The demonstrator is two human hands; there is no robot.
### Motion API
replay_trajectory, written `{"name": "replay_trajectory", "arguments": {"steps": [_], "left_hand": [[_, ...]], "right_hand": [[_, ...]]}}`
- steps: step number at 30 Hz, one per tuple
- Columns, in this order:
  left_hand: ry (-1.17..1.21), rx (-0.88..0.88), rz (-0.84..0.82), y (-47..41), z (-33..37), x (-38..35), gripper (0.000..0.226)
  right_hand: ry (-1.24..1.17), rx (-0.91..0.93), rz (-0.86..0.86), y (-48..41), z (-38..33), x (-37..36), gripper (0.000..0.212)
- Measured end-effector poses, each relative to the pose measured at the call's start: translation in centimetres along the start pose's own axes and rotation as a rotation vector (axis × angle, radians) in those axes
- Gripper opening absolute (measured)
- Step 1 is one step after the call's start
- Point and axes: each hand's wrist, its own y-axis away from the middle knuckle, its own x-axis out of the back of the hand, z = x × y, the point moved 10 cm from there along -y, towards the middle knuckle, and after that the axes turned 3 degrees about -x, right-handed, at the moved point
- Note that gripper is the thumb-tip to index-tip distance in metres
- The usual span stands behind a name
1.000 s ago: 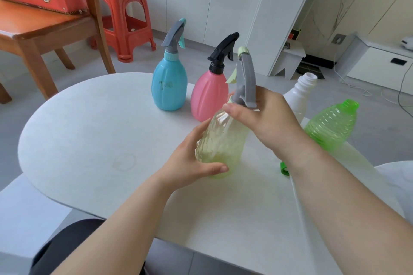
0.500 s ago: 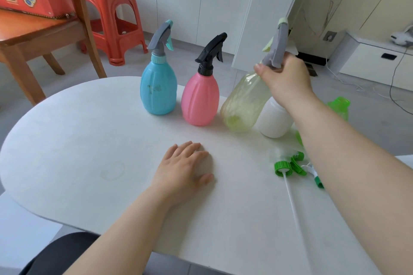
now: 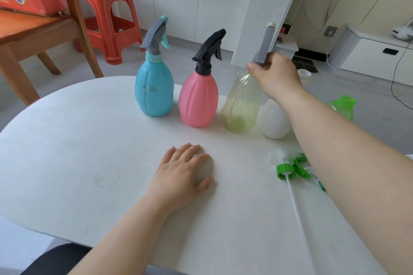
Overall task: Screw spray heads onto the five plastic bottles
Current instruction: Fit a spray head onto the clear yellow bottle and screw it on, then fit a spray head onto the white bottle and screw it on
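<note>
A white oval table (image 3: 78, 140) fills the frame, bare at lower left. At centre right, the yellowish bottle (image 3: 242, 105) is gripped at its grey spray head (image 3: 264, 44) by the right hand (image 3: 274, 73), tilted, long axis leaning rightward. The blue bottle (image 3: 154, 91) and pink bottle (image 3: 197, 100) are seen upright, capped. The white bottle (image 3: 273, 120) and green bottle (image 3: 342, 107) are uncapped. The left hand (image 3: 181, 174) is laid flat, empty. A green spray head (image 3: 287, 169) lies at right.

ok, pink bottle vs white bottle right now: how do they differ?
The pink bottle has a black spray head on its neck; the white bottle has an open neck with no head. The pink one stands in full view, while the white one is partly hidden behind the right hand and its forearm. Both stand upright on the table.
</note>
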Motion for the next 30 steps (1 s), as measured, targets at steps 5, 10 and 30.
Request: {"name": "replay_trajectory", "arguments": {"steps": [5,10,30], "left_hand": [[0.007,0.004,-0.001,0.0,0.0,0.1,0.054],[0.010,0.009,-0.011,0.0,-0.1,0.0,0.055],[0.027,0.038,-0.003,0.1,-0.1,0.5,0.051]], "right_hand": [[0.052,-0.017,-0.030,-0.4,0.1,0.0,0.033],[0.022,-0.017,-0.091,-0.1,0.1,-0.1,0.040],[0.016,0.073,0.263,2.3,3.4,8.9,0.039]]}}
